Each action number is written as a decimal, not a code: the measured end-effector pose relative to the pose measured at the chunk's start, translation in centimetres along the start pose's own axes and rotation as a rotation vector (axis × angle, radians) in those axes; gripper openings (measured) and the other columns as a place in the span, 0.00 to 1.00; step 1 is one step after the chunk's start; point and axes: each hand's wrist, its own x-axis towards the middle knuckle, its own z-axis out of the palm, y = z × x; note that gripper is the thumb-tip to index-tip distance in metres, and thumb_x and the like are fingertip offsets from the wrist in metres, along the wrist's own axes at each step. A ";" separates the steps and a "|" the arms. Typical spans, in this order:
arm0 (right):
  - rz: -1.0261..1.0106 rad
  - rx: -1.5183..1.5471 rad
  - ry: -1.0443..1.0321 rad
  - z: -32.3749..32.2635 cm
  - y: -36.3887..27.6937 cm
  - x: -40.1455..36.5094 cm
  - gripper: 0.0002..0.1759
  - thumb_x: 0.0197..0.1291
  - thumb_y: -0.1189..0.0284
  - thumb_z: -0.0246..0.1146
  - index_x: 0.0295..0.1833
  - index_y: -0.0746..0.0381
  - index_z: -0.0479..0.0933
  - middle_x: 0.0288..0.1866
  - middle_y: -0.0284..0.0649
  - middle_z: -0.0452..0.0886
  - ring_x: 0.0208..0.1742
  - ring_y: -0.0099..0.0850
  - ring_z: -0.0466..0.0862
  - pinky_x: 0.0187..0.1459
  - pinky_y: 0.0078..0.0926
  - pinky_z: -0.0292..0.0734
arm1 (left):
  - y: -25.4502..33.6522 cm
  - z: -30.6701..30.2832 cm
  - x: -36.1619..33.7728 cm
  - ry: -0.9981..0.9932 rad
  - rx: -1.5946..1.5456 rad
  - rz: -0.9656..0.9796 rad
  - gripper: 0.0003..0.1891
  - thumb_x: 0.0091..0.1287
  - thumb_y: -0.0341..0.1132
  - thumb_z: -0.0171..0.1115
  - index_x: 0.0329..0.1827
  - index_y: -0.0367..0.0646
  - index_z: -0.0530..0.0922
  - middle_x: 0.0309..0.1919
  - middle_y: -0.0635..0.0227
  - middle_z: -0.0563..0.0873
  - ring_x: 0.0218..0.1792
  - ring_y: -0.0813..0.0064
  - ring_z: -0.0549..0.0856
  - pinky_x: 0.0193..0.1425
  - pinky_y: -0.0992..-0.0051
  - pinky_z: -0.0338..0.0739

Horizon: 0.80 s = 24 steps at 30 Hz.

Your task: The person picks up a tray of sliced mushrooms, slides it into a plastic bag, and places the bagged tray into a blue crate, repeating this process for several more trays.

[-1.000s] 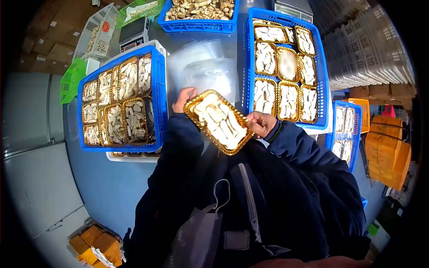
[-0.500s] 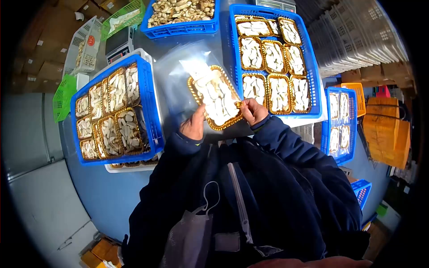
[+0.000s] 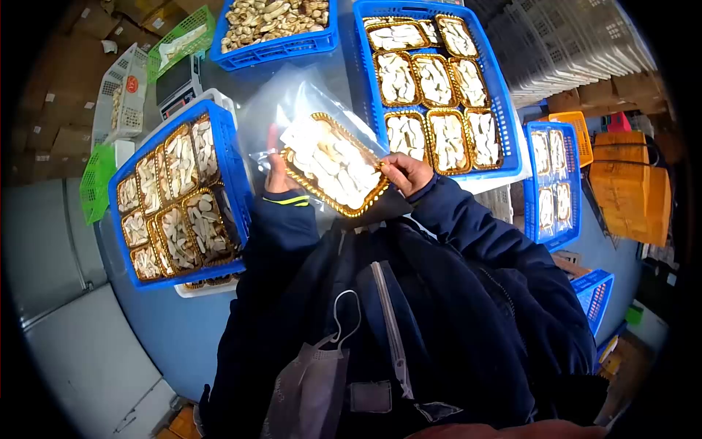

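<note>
A golden-rimmed tray of pale sliced mushrooms (image 3: pixel 338 167) is tilted in front of my chest, inside or partly inside a clear plastic bag (image 3: pixel 311 101). Glare hides where the bag's mouth lies. My right hand (image 3: pixel 409 174) pinches the tray's right corner, thumb and fingers closed on the rim. At the left side, my left hand (image 3: pixel 278 174) holds the bag against the tray's edge, one finger pointing up and blurred by the film. Its other fingers are partly hidden.
Blue crates of mushroom trays stand left (image 3: pixel 245 192) and right (image 3: pixel 512 139). A blue crate of loose mushrooms (image 3: pixel 281 45) is at the back beside a scale (image 3: pixel 178 86). Farther right, another blue crate (image 3: pixel 532 183) holds packed trays near stacked white crates (image 3: pixel 578 51).
The tray has tilted and shifted slightly left, with more bag around its left side. My left hand has moved left and up along the bag; my right hand still pinches the corner.
</note>
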 end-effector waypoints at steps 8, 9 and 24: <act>0.174 0.422 0.281 0.1 0.7 0.2 0.10 0.63 0.67 0.54 0.43 0.63 0.68 0.26 0.31 0.71 0.22 0.18 0.72 0.27 0.16 0.70 | -4.8 -1.7 0.2 0.003 -0.086 -0.170 0.34 0.63 0.46 0.53 0.67 0.42 0.50 0.62 0.56 0.63 0.61 0.56 0.67 0.61 0.56 0.65; 0.185 0.464 0.312 0.1 0.8 0.0 0.10 0.63 0.66 0.53 0.43 0.63 0.68 0.26 0.32 0.71 0.23 0.19 0.72 0.28 0.16 0.71 | -5.1 -2.0 0.3 -0.003 -0.126 -0.164 0.33 0.64 0.46 0.53 0.67 0.43 0.50 0.62 0.56 0.63 0.60 0.56 0.67 0.61 0.56 0.65; 0.174 0.281 0.180 -1.0 2.3 0.0 0.11 0.53 0.66 0.65 0.36 0.61 0.77 0.35 0.33 0.77 0.34 0.20 0.77 0.38 0.16 0.73 | -8.0 -1.0 0.4 -0.020 -0.167 -0.104 0.38 0.61 0.53 0.54 0.67 0.43 0.50 0.63 0.58 0.60 0.62 0.58 0.64 0.63 0.58 0.61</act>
